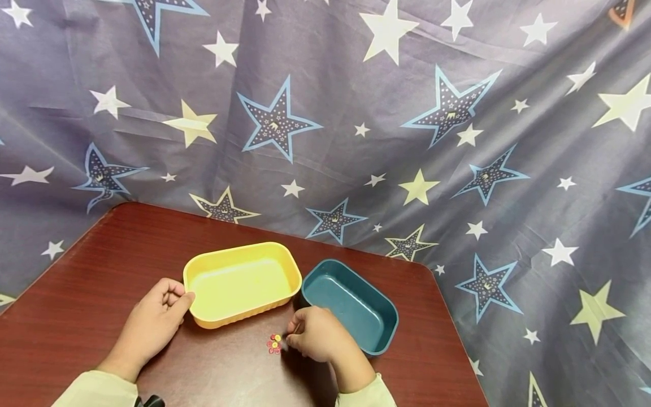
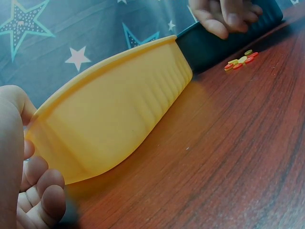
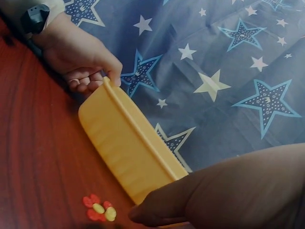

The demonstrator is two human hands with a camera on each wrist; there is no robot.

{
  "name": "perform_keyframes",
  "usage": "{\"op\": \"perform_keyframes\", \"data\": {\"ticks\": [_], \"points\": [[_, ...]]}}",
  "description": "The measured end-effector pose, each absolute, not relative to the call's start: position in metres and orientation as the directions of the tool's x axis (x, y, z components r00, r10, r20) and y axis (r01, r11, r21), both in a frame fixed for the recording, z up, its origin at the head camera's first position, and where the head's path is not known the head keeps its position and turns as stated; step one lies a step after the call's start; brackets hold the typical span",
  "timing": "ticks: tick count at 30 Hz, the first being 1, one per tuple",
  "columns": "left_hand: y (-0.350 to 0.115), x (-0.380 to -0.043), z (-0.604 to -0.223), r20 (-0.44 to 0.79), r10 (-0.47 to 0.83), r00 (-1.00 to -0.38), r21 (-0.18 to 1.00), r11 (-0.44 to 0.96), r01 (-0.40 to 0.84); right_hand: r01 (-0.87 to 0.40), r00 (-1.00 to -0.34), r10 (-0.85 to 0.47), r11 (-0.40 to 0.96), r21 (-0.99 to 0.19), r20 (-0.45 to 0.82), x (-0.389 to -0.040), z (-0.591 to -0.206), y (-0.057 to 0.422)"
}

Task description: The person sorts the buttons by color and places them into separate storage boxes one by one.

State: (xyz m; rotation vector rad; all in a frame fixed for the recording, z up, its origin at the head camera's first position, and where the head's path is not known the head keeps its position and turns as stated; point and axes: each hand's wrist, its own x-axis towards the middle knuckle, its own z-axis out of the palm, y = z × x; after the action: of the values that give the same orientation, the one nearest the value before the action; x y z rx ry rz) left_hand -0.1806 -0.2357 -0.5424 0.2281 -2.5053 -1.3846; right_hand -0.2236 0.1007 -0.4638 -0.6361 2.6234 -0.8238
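Note:
My left hand (image 1: 152, 319) pinches the left end of the yellow container (image 1: 203, 323), thumb over its rim and fingers outside. The right wrist view also shows this hand (image 3: 78, 52) on the rim. Small round red and yellow pieces (image 1: 274, 344) lie in a flower-like cluster on the table, in front of the container. Just right of the cluster is my right hand (image 1: 320, 334), fingers loosely bent and apart from the pieces. In the left wrist view, this hand (image 2: 224, 14) hovers above the table with nothing visible in its fingers; its palm side is partly hidden.
A dark teal container (image 1: 351, 305) stands at the right, its corner close against the yellow one, partly behind my right hand. The reddish-brown wooden table (image 1: 137, 237) ends at a star-patterned grey curtain (image 1: 335, 169). A black device (image 3: 35, 19) sits at my left wrist.

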Motion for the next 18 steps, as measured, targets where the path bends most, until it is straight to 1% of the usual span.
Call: {"op": "perform_keyframes", "data": {"ticks": [11,18], "points": [[-0.234,-0.182,-0.543,0.133,-0.263,-0.956,0.864,0.504,-0.019,-0.377,-0.869,-0.483,0.785,-0.491,-0.105,-0.222,-0.482,0.105],[-0.236,-0.182,-0.544,0.133,-0.267,-0.954,0.86,0.51,-0.023,-0.358,-0.878,-0.468,0.782,-0.509,-0.103,-0.222,-0.491,0.105]]}}
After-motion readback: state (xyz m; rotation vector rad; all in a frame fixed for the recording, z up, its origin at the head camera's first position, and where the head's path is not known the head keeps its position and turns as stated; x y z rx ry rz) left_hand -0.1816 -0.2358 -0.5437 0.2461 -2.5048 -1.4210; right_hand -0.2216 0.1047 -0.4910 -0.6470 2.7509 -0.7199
